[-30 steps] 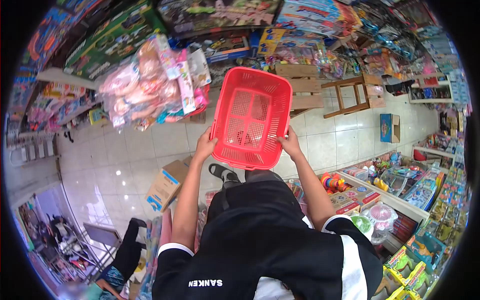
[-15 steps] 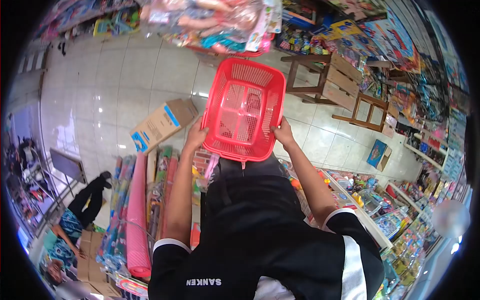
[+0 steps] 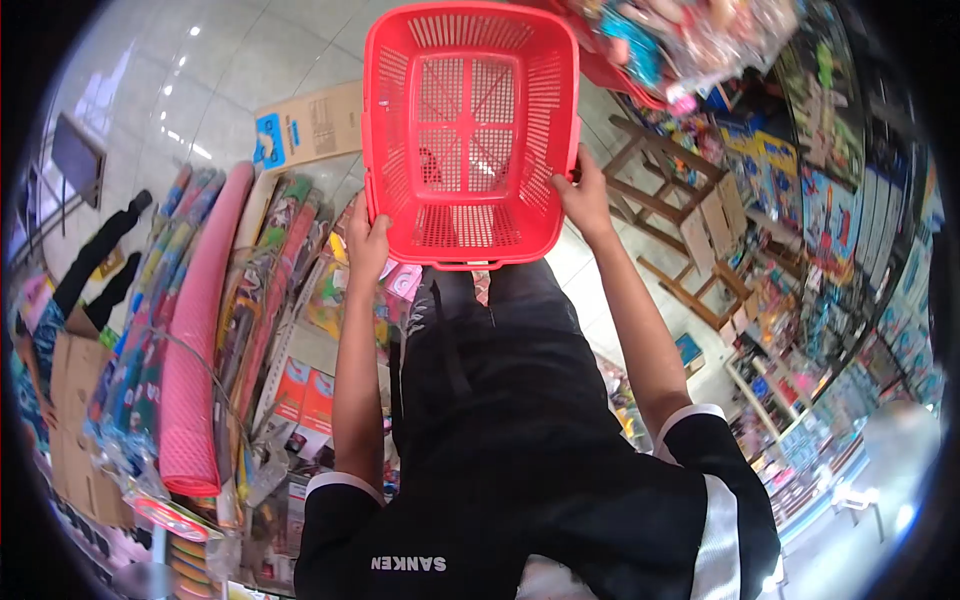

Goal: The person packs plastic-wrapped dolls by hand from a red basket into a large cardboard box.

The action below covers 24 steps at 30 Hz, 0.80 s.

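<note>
A red plastic basket (image 3: 468, 225) with slotted sides and a mesh bottom is held out in front of me, its open top toward my face. Nothing lies inside it; the floor shows through the holes. My left hand (image 3: 368, 240) grips the basket's left rim, thumb on the inner side. On the opposite rim, my right hand (image 3: 585, 195) is closed the same way, and its other fingers are hidden behind the wall.
Rolled mats, one of them pink (image 3: 205, 330), stand at my left beside a person's legs (image 3: 90, 260). A cardboard box (image 3: 315, 125) lies on the floor ahead. Wooden stools (image 3: 690, 210) and toy shelves are at right. Bagged dolls (image 3: 690, 40) fill another red basket.
The basket has come up closer to my face, still in both hands. My view has turned, so the bagged dolls and stools sit farther right and the rolled mats show more fully.
</note>
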Each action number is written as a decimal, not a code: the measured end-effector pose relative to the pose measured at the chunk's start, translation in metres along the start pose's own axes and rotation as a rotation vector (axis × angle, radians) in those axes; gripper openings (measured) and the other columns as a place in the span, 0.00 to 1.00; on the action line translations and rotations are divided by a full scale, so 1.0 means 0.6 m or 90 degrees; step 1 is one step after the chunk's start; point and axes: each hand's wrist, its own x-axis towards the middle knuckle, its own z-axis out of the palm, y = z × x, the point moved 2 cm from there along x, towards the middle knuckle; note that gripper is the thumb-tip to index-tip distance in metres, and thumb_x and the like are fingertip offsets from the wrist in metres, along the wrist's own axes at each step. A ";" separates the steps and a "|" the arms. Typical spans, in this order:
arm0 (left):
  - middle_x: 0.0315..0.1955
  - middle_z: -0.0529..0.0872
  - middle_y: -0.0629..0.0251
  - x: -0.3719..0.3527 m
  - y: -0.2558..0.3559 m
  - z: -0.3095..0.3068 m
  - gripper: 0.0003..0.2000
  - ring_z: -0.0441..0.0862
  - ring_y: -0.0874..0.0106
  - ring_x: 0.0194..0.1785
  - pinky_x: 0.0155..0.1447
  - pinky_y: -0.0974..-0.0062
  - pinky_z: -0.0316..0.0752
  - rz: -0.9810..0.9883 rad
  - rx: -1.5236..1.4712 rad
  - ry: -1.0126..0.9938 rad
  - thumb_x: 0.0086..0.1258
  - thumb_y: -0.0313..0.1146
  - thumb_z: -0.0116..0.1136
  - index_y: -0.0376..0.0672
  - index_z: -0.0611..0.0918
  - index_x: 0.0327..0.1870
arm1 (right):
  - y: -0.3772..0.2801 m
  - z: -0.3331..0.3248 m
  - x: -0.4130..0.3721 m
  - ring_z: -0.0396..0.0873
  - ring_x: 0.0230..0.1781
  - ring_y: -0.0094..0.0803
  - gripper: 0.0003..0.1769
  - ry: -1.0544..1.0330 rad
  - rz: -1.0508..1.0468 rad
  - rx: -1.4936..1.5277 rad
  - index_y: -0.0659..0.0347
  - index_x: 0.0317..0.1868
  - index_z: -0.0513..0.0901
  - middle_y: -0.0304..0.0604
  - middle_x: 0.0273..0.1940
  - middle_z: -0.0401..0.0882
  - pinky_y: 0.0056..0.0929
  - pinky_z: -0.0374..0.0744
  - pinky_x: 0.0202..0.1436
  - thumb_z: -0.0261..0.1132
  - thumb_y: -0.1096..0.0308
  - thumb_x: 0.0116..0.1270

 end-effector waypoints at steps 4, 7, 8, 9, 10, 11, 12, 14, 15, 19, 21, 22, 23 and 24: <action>0.38 0.81 0.59 -0.012 -0.025 -0.055 0.22 0.78 0.70 0.39 0.47 0.75 0.72 -0.024 -0.092 0.109 0.57 0.21 0.47 0.34 0.74 0.56 | -0.075 0.051 0.051 0.76 0.32 0.30 0.17 -0.072 -0.092 -0.011 0.66 0.46 0.74 0.46 0.35 0.81 0.29 0.75 0.39 0.61 0.76 0.54; 0.38 0.82 0.60 -0.017 -0.033 -0.098 0.21 0.78 0.71 0.39 0.47 0.75 0.72 -0.025 -0.127 0.189 0.58 0.21 0.47 0.34 0.74 0.56 | -0.112 0.114 0.083 0.78 0.34 0.31 0.18 -0.135 -0.131 -0.025 0.66 0.49 0.75 0.48 0.37 0.82 0.30 0.76 0.41 0.63 0.75 0.57; 0.37 0.82 0.60 -0.022 -0.033 -0.113 0.21 0.78 0.72 0.40 0.47 0.75 0.72 -0.004 -0.127 0.232 0.58 0.21 0.47 0.34 0.74 0.56 | -0.126 0.136 0.088 0.78 0.34 0.31 0.17 -0.148 -0.148 -0.015 0.66 0.50 0.75 0.49 0.38 0.82 0.31 0.76 0.41 0.63 0.74 0.59; 0.38 0.82 0.59 -0.028 -0.038 -0.130 0.21 0.79 0.73 0.40 0.47 0.75 0.72 -0.037 -0.119 0.256 0.59 0.22 0.46 0.33 0.74 0.55 | -0.137 0.157 0.094 0.78 0.34 0.31 0.17 -0.165 -0.156 -0.018 0.66 0.50 0.75 0.49 0.38 0.82 0.31 0.76 0.41 0.63 0.74 0.59; 0.38 0.82 0.59 -0.032 -0.040 -0.143 0.21 0.79 0.73 0.40 0.47 0.75 0.72 -0.042 -0.122 0.273 0.59 0.22 0.46 0.33 0.74 0.55 | -0.147 0.176 0.099 0.79 0.36 0.32 0.18 -0.189 -0.162 -0.016 0.67 0.51 0.74 0.50 0.38 0.82 0.31 0.76 0.42 0.63 0.73 0.61; 0.38 0.82 0.59 -0.034 -0.042 -0.157 0.20 0.79 0.73 0.40 0.47 0.76 0.72 -0.039 -0.138 0.299 0.59 0.22 0.46 0.33 0.74 0.55 | -0.158 0.195 0.103 0.80 0.38 0.32 0.18 -0.212 -0.168 -0.014 0.68 0.52 0.74 0.50 0.39 0.82 0.31 0.76 0.43 0.63 0.72 0.62; 0.39 0.82 0.58 -0.036 -0.045 -0.170 0.20 0.79 0.73 0.40 0.47 0.76 0.72 -0.034 -0.153 0.325 0.59 0.22 0.45 0.34 0.74 0.55 | -0.171 0.213 0.106 0.80 0.38 0.32 0.18 -0.225 -0.177 -0.017 0.68 0.52 0.74 0.50 0.39 0.82 0.31 0.76 0.43 0.63 0.72 0.62; 0.41 0.82 0.56 -0.041 -0.053 -0.194 0.21 0.79 0.70 0.43 0.50 0.74 0.72 -0.063 -0.146 0.324 0.60 0.22 0.44 0.34 0.73 0.57 | -0.194 0.243 0.105 0.81 0.41 0.33 0.20 -0.247 -0.181 0.032 0.69 0.56 0.73 0.51 0.43 0.82 0.30 0.77 0.46 0.61 0.72 0.65; 0.43 0.82 0.55 -0.037 -0.071 -0.203 0.22 0.80 0.68 0.45 0.52 0.72 0.71 -0.072 -0.113 0.316 0.60 0.21 0.45 0.34 0.72 0.58 | -0.192 0.258 0.107 0.81 0.41 0.33 0.20 -0.252 -0.188 0.032 0.69 0.56 0.73 0.51 0.43 0.82 0.30 0.77 0.46 0.61 0.72 0.65; 0.50 0.79 0.60 -0.032 -0.081 -0.212 0.23 0.77 0.72 0.51 0.58 0.74 0.70 -0.029 -0.036 0.300 0.63 0.20 0.46 0.35 0.68 0.63 | -0.178 0.278 0.113 0.80 0.46 0.33 0.25 -0.286 -0.174 0.042 0.69 0.63 0.69 0.51 0.50 0.80 0.30 0.77 0.50 0.60 0.72 0.66; 0.51 0.79 0.58 -0.033 -0.080 -0.218 0.24 0.76 0.71 0.53 0.59 0.74 0.69 -0.032 -0.031 0.284 0.64 0.20 0.48 0.35 0.67 0.64 | -0.178 0.274 0.114 0.79 0.46 0.32 0.27 -0.311 -0.152 0.046 0.67 0.65 0.68 0.51 0.52 0.79 0.30 0.77 0.50 0.61 0.69 0.67; 0.53 0.78 0.57 -0.036 -0.089 -0.221 0.24 0.76 0.70 0.55 0.61 0.73 0.68 -0.048 -0.023 0.265 0.66 0.21 0.50 0.36 0.65 0.65 | -0.180 0.267 0.113 0.79 0.46 0.32 0.27 -0.301 -0.157 0.048 0.67 0.65 0.68 0.51 0.52 0.79 0.30 0.77 0.50 0.61 0.69 0.67; 0.58 0.74 0.54 -0.035 -0.099 -0.223 0.26 0.74 0.66 0.58 0.62 0.69 0.68 -0.040 -0.021 0.258 0.67 0.25 0.55 0.35 0.63 0.66 | -0.177 0.260 0.110 0.79 0.44 0.31 0.27 -0.334 -0.101 0.043 0.66 0.65 0.68 0.50 0.52 0.79 0.30 0.77 0.50 0.61 0.68 0.67; 0.58 0.74 0.54 -0.030 -0.102 -0.223 0.26 0.74 0.66 0.58 0.62 0.69 0.68 -0.026 -0.020 0.248 0.67 0.25 0.55 0.35 0.63 0.66 | -0.172 0.253 0.110 0.79 0.43 0.31 0.27 -0.363 -0.044 0.040 0.65 0.65 0.68 0.49 0.52 0.79 0.29 0.77 0.49 0.61 0.67 0.67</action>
